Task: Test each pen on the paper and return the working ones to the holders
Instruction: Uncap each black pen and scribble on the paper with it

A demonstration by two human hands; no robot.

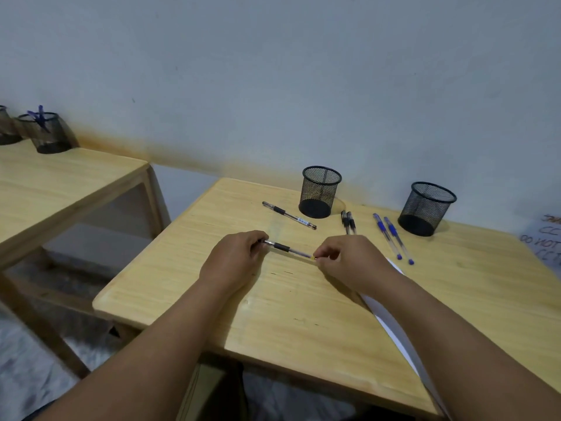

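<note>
A black pen point(287, 249) is held level just above the wooden table point(212, 287), with my left hand point(235, 258) gripping one end and my right hand point(346, 259) pinching the other end. Another black pen point(288, 215) lies beyond it. Two black pens point(348, 222) lie side by side near the left mesh holder point(320, 191). Two blue pens point(393, 238) lie beside the right mesh holder point(426, 208). Both holders look empty. White paper point(391, 323) lies mostly hidden under my right forearm.
A second wooden table point(60, 183) stands at the left with a gap between. On it are two mesh holders point(45, 132), one with blue pens. A handwritten sheet point(546, 241) shows at the right edge. The wall runs behind both tables.
</note>
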